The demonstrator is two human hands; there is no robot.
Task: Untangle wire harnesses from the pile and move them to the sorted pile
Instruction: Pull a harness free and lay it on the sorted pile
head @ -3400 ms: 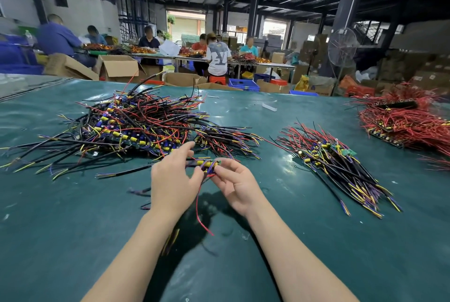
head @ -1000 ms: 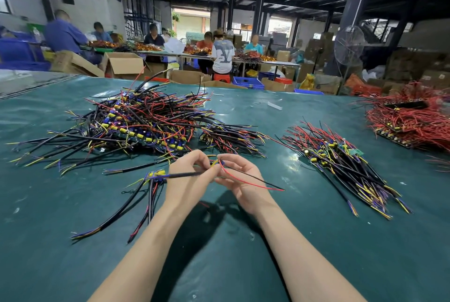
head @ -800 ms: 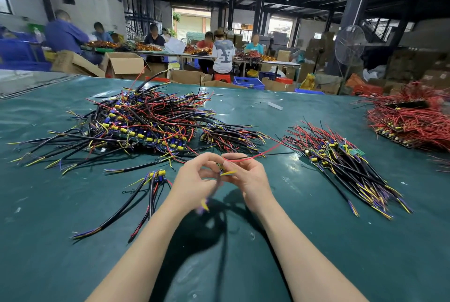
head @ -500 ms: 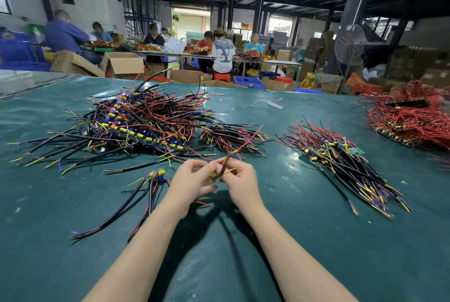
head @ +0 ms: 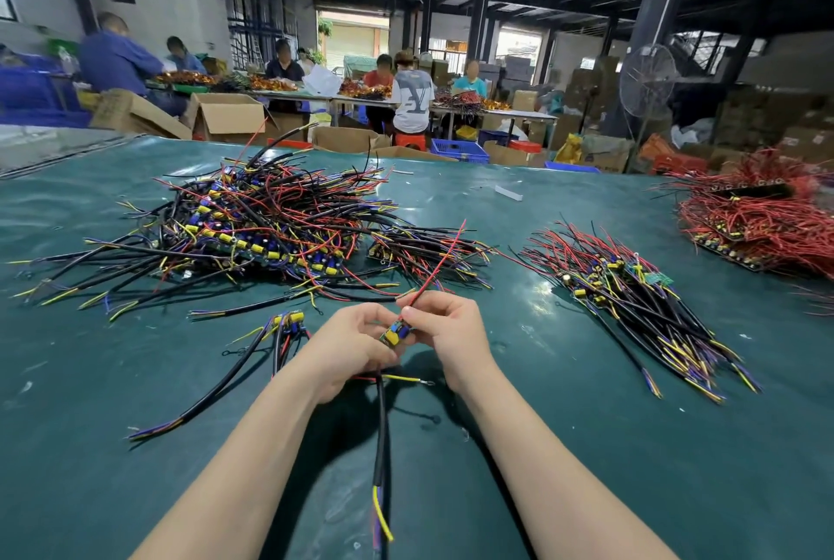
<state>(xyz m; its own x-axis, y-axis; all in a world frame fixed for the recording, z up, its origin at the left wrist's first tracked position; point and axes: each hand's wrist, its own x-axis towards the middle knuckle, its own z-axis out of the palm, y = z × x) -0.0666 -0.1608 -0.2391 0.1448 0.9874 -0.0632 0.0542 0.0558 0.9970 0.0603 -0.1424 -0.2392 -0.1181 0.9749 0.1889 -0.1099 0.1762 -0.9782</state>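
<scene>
Both hands are drawn close together just above the desk (head: 586, 446), busy with a single harness. Left hand (head: 347, 347) has its fingers curled round the small circuit board (head: 397, 331), the one with yellow and blue parts. Right hand (head: 451, 334) pinches the red lead (head: 433, 270) right where it leaves the board, and the lead sticks up toward the far side. From under the left hand a black cable (head: 380, 433) trails back toward the person, its yellow core bared at the tip.

Just left of the hands a loose harness (head: 280, 334) lies flat. Beyond is the tangled pile (head: 261, 230). Off to the right, well apart, is the sorted pile (head: 632, 293), its wires combed roughly one way. A red heap (head: 758, 221) sits at the far right edge.

The held piece looks free of the heap, so I'd judge it is close to being carried across. Trouble could come from tugging that red lead at its joint, which might tear it from the board. The trailing cable could also sweep through the loose harness and drag it along. Laid crosswise on the sorted pile, it would knot things up again.

As for writing, I can read none. A person at the back tables wears a white shirt (head: 413, 94) with a large dark mark on it, too blurred to make out. The cartons (head: 225, 117) show no print I can decipher.
</scene>
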